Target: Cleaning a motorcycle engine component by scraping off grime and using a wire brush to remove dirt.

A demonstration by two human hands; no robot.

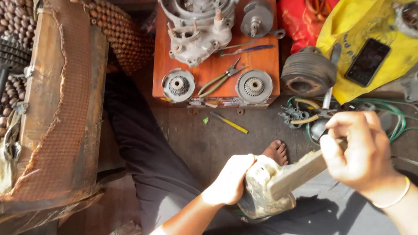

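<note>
On lap: casing (wooden block inside)

left hand curling shut, knuckles up, forearm reaching in from below | right hand gripping closed, thin-banded wrist bent, arm entering from lower right

Both hands — left hand, right hand — grip a metal casing.

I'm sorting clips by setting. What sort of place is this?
Most likely a small engine repair workshop, with work done sitting on the floor. A metal engine casing and gear discs lie on an orange board with pliers; the hands work a metal part.
</note>
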